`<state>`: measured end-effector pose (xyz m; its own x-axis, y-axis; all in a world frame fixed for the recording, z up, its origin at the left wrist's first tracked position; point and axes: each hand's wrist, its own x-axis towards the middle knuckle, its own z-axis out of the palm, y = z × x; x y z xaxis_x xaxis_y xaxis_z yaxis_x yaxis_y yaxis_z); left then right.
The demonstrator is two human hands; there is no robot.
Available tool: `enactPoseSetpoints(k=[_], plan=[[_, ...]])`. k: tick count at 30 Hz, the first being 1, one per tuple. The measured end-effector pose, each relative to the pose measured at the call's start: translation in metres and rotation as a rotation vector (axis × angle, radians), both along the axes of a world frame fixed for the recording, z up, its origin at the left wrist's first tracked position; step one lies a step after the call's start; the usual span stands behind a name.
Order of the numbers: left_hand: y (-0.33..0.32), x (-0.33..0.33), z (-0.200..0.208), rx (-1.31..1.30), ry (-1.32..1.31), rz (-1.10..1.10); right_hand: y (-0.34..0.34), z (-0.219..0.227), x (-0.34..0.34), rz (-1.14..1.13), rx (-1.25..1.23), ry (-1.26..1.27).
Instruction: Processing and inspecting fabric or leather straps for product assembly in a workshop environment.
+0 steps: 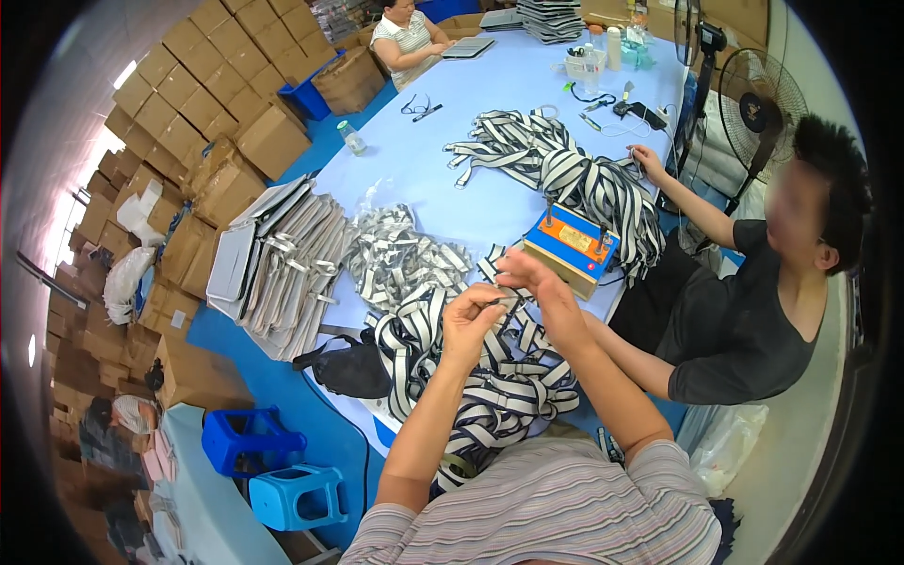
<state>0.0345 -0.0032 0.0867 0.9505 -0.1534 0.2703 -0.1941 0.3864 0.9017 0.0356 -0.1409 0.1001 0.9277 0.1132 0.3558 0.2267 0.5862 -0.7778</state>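
My left hand (471, 320) and my right hand (532, 278) are raised together over the table, both pinching the end of a black-and-white striped strap (508, 299). Below them lies a heap of the same striped straps (499, 386) at the table's near edge. Just beyond my right hand stands a small orange-and-blue box device (573, 247) with two upright metal pins. A pile of shorter strap pieces with metal buckles (405, 259) lies to the left of my hands.
A person in a dark shirt (744, 320) sits at the right, one hand on another strap pile (565, 169). Another person (407, 38) sits at the far end. Grey bags (282, 264) are stacked left; cardboard boxes (217, 104), blue stools (254, 443) and fans (753, 104) surround the light blue table (452, 104).
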Motion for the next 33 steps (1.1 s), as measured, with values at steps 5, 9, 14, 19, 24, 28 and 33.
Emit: enactPoseSetpoints(k=[5,9,14,19,24,28,33], plan=[[0.011,-0.007,-0.010,-0.124,-0.065,-0.032,-0.007,-0.013,-0.023,-0.257,-0.392,-0.146],[0.014,-0.015,-0.013,-0.105,-0.034,-0.080,-0.004,-0.001,-0.039,-0.342,-0.564,-0.161],[0.013,-0.021,-0.015,-0.083,-0.073,-0.111,-0.001,0.001,-0.045,-0.435,-0.704,-0.257],[0.011,-0.024,-0.018,-0.046,-0.059,-0.083,-0.002,-0.005,-0.045,-0.458,-0.737,-0.302],[0.011,-0.026,-0.020,-0.058,0.034,-0.122,-0.005,-0.011,-0.043,-0.436,-0.760,-0.321],[0.013,-0.023,-0.030,-0.075,0.066,-0.144,-0.007,-0.015,-0.041,-0.437,-0.751,-0.306],[0.011,-0.022,-0.033,-0.079,0.070,-0.104,-0.012,-0.021,-0.039,-0.259,-0.664,-0.117]])
